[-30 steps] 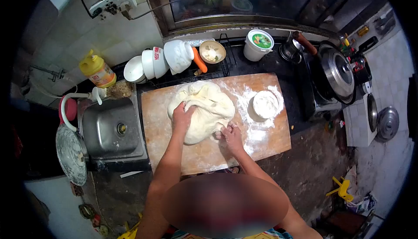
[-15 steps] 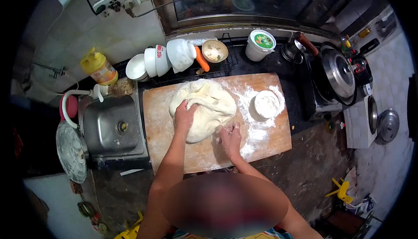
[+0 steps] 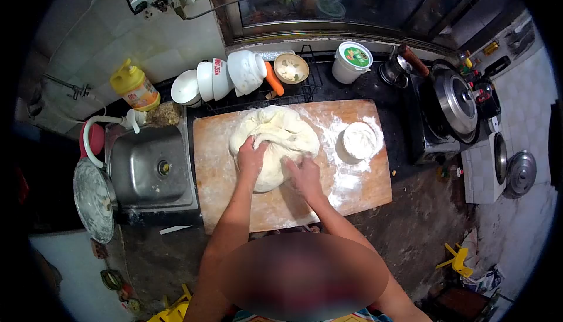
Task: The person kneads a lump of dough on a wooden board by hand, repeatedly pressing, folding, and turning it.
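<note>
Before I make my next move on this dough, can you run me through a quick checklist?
1. Dough lying wholly on the board: ok.
2. Left hand on the dough: ok.
3. Right hand pressing into the dough: cannot tell; it is at the near right edge.
4. Loose flour on the board's right side: ok.
5. Flour bowl standing clear of the dough: ok.
6. Dough's underside floured: cannot tell, hidden.

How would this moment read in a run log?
left hand: on dough; right hand: at dough's near right edge; dough: folded, on floured board
</note>
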A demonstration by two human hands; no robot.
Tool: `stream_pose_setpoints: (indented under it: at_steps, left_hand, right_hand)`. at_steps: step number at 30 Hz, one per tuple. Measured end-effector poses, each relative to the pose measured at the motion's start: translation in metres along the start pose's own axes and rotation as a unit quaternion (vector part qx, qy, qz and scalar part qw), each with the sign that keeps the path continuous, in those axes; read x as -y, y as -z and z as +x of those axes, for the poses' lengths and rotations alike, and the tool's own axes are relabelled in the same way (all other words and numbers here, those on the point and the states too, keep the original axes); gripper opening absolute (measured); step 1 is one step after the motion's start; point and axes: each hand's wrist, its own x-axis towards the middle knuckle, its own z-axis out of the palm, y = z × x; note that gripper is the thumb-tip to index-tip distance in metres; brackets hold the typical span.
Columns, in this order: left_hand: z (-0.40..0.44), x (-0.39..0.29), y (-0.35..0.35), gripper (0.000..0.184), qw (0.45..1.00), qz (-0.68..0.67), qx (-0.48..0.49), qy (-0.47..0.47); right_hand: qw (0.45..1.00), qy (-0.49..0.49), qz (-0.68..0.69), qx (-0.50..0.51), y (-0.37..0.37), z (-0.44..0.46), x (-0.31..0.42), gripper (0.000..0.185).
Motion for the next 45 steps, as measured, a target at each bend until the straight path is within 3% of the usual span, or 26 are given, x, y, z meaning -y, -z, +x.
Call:
stream_pose_setpoints:
  at_steps: [2, 5, 8, 11, 14, 17, 21, 22, 25, 26, 29, 31, 33, 34, 35, 37, 38, 39, 41, 42, 45]
  left_hand:
    - [0.002, 0.011, -0.003, 0.035, 1.000, 0.019, -0.015, 0.003]
    - [-0.008, -0.006, 0.000, 0.036, 0.999, 0.024, -0.028, 0.002]
    - [-0.023, -0.005, 0.004, 0.038, 1.000, 0.012, -0.003, 0.000]
    - [-0.058, 0.013, 0.002, 0.040, 0.991, -0.126, -0.036, -0.005]
    - [-0.085, -0.044, 0.013, 0.046, 0.998, -0.026, -0.034, -0.041]
    - [-0.070, -0.046, -0.013, 0.048, 0.993, -0.015, -0.089, -0.080]
    - [-0.021, -0.029, -0.018, 0.057, 0.901, 0.285, -0.256, -0.204]
    - [-0.003, -0.019, -0.019, 0.061, 0.898, 0.289, -0.268, -0.194]
    - [0.041, -0.003, -0.016, 0.056, 0.906, 0.313, -0.243, -0.150]
    - [0.053, -0.003, -0.014, 0.052, 0.902, 0.324, -0.237, -0.159]
    - [0.071, 0.003, -0.008, 0.051, 0.937, 0.278, -0.164, -0.132]
    - [0.068, 0.003, -0.004, 0.055, 0.933, 0.306, -0.145, -0.124]
    - [0.062, -0.009, 0.018, 0.061, 0.967, 0.253, 0.003, 0.006]
    - [0.057, -0.010, 0.044, 0.063, 0.981, 0.154, 0.117, 0.010]
    - [0.041, -0.020, 0.064, 0.062, 0.970, 0.159, 0.181, -0.039]
    - [0.005, -0.058, 0.098, 0.062, 0.928, 0.160, 0.305, -0.141]
    - [-0.005, -0.068, 0.106, 0.055, 0.929, 0.007, 0.368, -0.042]
    - [-0.011, -0.071, 0.100, 0.050, 0.948, -0.068, 0.310, 0.004]
    - [-0.022, -0.077, 0.086, 0.043, 0.956, -0.209, 0.185, 0.095]
    - [-0.029, -0.077, 0.059, 0.043, 0.999, 0.029, 0.009, -0.043]
    - [-0.060, -0.051, -0.002, 0.041, 0.917, 0.378, 0.011, -0.127]
  right_hand:
    - [0.994, 0.059, -0.090, -0.009, -0.016, 0.017, -0.011, 0.042]
    - [0.995, 0.058, -0.077, -0.014, -0.021, 0.026, -0.023, 0.046]
    - [0.988, 0.108, -0.042, 0.106, 0.016, 0.024, -0.031, 0.038]
    - [0.984, 0.104, -0.093, 0.113, 0.064, 0.020, -0.001, 0.034]
    - [0.987, 0.074, -0.120, 0.075, 0.064, 0.034, 0.048, 0.030]
    - [0.944, 0.294, -0.149, -0.022, 0.014, 0.070, 0.054, 0.035]
    - [0.899, 0.343, -0.273, -0.004, -0.038, 0.115, 0.046, 0.046]
    - [0.899, 0.315, -0.304, 0.016, -0.045, 0.118, 0.045, 0.045]
    - [0.905, 0.281, -0.313, 0.061, -0.048, 0.133, 0.051, 0.049]
    - [0.903, 0.294, -0.313, 0.025, -0.054, 0.138, 0.046, 0.044]
    - [0.909, 0.294, -0.296, 0.011, -0.060, 0.146, 0.045, 0.042]
    - [0.905, 0.311, -0.290, 0.030, -0.058, 0.143, 0.041, 0.039]
    - [0.905, 0.339, -0.254, 0.043, -0.047, 0.143, 0.038, 0.029]
    - [0.908, 0.354, -0.200, 0.099, -0.031, 0.142, 0.039, 0.026]
    - [0.907, 0.366, -0.143, 0.154, -0.015, 0.137, 0.039, 0.024]
    - [0.873, 0.459, -0.098, 0.132, 0.012, 0.098, 0.029, 0.024]
    - [0.858, 0.488, -0.096, 0.128, 0.027, 0.074, 0.018, 0.025]
    - [0.843, 0.515, -0.095, 0.123, 0.040, 0.050, 0.006, 0.026]
    - [0.863, 0.475, -0.122, 0.120, 0.054, 0.006, -0.011, 0.028]
    - [0.868, 0.455, -0.131, 0.147, 0.060, -0.009, -0.018, 0.032]
    - [0.867, 0.457, -0.109, 0.165, 0.079, -0.030, -0.033, 0.036]
